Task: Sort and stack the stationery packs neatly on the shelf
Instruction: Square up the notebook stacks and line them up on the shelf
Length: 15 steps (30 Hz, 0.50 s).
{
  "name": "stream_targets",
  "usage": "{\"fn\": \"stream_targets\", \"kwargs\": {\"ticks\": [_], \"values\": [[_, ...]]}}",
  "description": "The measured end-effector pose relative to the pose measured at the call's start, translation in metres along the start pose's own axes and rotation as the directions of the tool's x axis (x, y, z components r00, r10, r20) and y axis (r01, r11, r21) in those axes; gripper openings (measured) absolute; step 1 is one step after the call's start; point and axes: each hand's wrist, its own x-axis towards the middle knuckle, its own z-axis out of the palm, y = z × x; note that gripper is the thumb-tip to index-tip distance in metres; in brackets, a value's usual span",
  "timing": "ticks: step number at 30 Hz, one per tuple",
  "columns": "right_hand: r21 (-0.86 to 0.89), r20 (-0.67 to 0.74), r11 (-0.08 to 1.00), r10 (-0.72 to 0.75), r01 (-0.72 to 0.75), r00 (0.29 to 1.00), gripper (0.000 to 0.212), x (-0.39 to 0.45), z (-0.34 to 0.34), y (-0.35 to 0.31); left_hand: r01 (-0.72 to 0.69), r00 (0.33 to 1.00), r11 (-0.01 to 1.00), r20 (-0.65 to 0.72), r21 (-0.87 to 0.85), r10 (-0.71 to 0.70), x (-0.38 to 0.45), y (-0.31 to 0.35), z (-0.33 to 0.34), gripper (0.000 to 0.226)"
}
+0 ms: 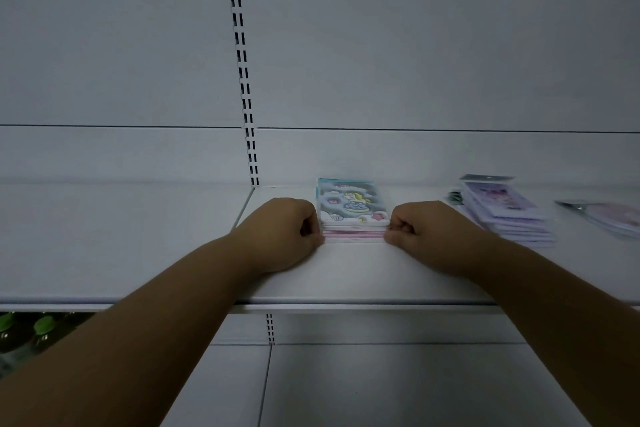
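White metal shelf (346, 274) carries everything you are working on, and dim light flattens much of it. At 3 o'clock a flat pack (604, 217) runs off the frame edge, so you cannot make out its print or its full shape. Just left of the lilac stack (509, 215) a small dark item (454, 198) sits too blurred to name. At 8 o'clock, below the shelf lip, green-capped bottles (38, 329) show only their tops, with your left forearm cutting across them. The slotted upright (242, 62) climbs the back panel toward 12 o'clock.

Your stack of stationery packs (351, 211) lies flat at the centre of the shelf, a blue cartoon cover on top and pink edges beneath; how many packs it holds you cannot count. Your left hand (280, 236) rests at its 9 o'clock side, your right hand (426, 236) at its 3 o'clock side. Both hands are curled into loose fists, fingers (398, 220) folded in, thumb tips touching the front corners of the stack. The curl hides most of the fingers, so whether they pinch the packs or merely press against the sides cannot be told. The lilac stack stands apart, toward 2 o'clock of your right hand.
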Motion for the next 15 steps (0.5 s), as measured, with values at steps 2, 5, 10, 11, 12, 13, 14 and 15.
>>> {"fn": "stream_targets", "kwargs": {"ticks": [2, 5, 10, 11, 12, 13, 14, 15], "values": [[0.012, -0.012, 1.0, 0.005, -0.005, 1.0, 0.02, -0.001, 0.002, 0.0, -0.003, 1.0, 1.0, -0.005, -0.001, 0.003, -0.002, 0.0, 0.0, 0.013], [-0.056, 0.014, 0.998, 0.0, 0.001, 1.0, 0.02, -0.002, 0.005, -0.002, -0.009, 1.0, 1.0, -0.01, 0.0, 0.009, -0.003, 0.001, 0.0, 0.013], [-0.112, 0.084, 0.994, -0.005, 0.014, 0.996, 0.018, -0.003, 0.001, -0.004, 0.048, 0.995, 0.998, 0.089, -0.036, -0.045, 0.001, 0.003, -0.009, 0.007], [-0.087, 0.099, 0.996, 0.007, 0.002, 0.995, 0.016, -0.003, -0.003, -0.003, 0.093, 0.988, 0.994, 0.128, -0.057, -0.085, 0.004, 0.003, -0.013, 0.008], [-0.038, 0.11, 0.999, 0.037, -0.033, 0.993, 0.015, -0.001, -0.007, -0.002, 0.143, 0.979, 0.987, 0.156, -0.073, -0.131, 0.008, 0.003, -0.017, 0.01], [0.034, 0.122, 0.995, 0.087, -0.092, 0.989, 0.017, 0.002, -0.01, 0.0, 0.199, 0.968, 0.976, 0.173, -0.084, -0.183, 0.013, 0.002, -0.02, 0.013], [0.131, 0.135, 0.978, 0.142, -0.16, 0.981, 0.021, 0.008, -0.013, 0.001, 0.259, 0.953, 0.96, 0.189, -0.103, -0.237, 0.019, 0.001, -0.022, 0.016], [0.259, 0.156, 0.934, 0.21, -0.245, 0.965, 0.024, 0.014, -0.014, 0.003, 0.329, 0.932, 0.934, 0.21, -0.139, -0.296, 0.025, 0.001, -0.023, 0.018]]}}
